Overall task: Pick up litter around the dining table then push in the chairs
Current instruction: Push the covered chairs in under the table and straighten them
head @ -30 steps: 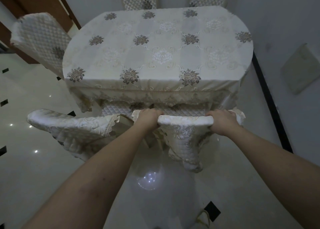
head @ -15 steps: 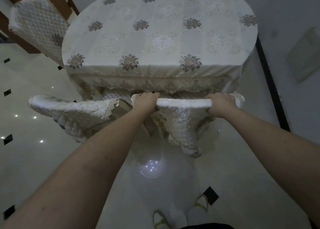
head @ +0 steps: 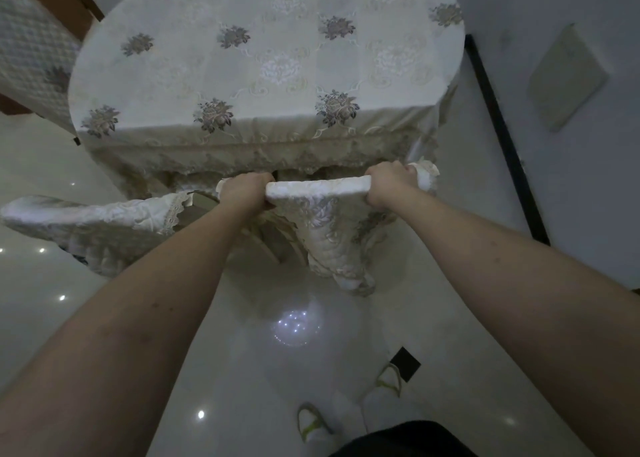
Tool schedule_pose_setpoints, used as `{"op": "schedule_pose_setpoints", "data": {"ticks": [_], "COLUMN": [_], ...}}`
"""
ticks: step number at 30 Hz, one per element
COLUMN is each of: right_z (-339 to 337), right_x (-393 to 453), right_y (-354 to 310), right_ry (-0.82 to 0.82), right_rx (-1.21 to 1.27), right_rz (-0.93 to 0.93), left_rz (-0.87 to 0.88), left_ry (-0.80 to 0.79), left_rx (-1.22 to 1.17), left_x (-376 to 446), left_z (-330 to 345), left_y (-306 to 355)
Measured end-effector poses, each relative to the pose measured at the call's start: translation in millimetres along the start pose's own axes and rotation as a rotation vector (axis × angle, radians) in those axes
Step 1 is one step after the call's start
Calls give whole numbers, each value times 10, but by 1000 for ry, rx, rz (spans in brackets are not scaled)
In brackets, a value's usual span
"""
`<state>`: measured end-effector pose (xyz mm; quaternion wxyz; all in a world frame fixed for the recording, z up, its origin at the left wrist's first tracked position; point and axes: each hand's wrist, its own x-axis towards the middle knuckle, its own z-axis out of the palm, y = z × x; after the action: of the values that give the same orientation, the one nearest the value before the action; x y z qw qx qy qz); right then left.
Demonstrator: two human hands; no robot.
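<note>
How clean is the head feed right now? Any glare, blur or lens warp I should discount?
Head view: dim, bluish light; the glossy floor mirrors a cluster of ceiling lights as glare; wide-angle warp bows the table and stretches both forearms; the edges are smeared, while the left hand and right hand gripping the chair back stay fairly sharp.

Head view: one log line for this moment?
phase: pushing chair in | left hand: grips chair back | right hand: grips chair back | chair at table edge

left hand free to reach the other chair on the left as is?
Probably not yet. The left hand grips the top of the chair being pushed, with the right hand. The other chair sits close beside, nothing between.
</note>
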<state>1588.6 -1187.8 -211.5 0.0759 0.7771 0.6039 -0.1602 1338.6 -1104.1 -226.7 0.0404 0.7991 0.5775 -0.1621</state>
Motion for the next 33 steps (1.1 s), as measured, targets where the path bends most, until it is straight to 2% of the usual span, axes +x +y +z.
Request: {"op": "schedule_pose_setpoints", "data": {"ticks": [7,15,24,33], "right_z": [4,48,-9,16], "right_x": [-2,-21,-51,-203], "right_y": [-48,-85,-53,-87], "right_ry": [-28,-22,-41,-40], "right_rx": [-22,-1,28,36], "right_rz": [10,4,-50,-45], "left_rz": [-15,47,52,58], "left_ry": [-39,68,50,10], "left_rx": [25,52,-27,42], "left_x": [-10,-21,10,-140], "left_z": [-24,58,89,44], "left_y": [-40,-147,-163,-143]}}
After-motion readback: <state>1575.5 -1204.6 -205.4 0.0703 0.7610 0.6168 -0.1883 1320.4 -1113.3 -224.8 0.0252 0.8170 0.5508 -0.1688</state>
